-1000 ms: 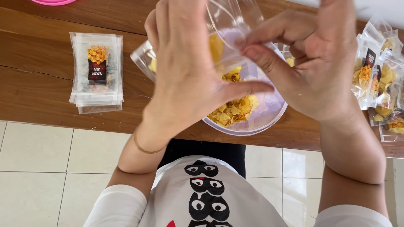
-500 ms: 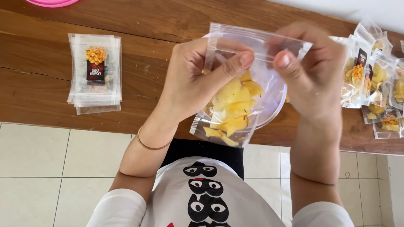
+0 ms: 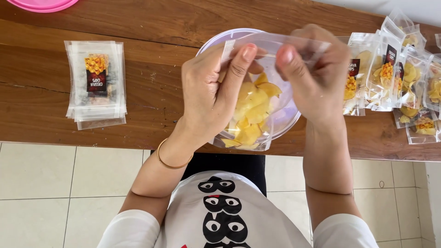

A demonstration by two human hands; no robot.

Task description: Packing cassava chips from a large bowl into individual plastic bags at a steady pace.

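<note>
A clear plastic pouch (image 3: pixel 255 115) filled with yellow chips hangs upright above a clear bowl (image 3: pixel 285 117) on the wooden table (image 3: pixel 151 27). My left hand (image 3: pixel 213 89) pinches the pouch's top strip at its left end, thumb in front. My right hand (image 3: pixel 312 76) pinches the same strip at its right end. Both hands hold the pouch's mouth between thumb and fingers. The bowl's contents are mostly hidden behind the pouch and my hands.
A stack of empty labelled pouches (image 3: pixel 95 82) lies flat on the table to the left. Several filled pouches (image 3: pixel 395 78) stand and lean together at the right. A pink dish (image 3: pixel 43 4) sits at the far left corner. Tiled floor lies below the table edge.
The pouch went from being held down inside the bowl to hanging upright, filled with chips. Both hands then shifted along its top strip, now pinching it at both ends.
</note>
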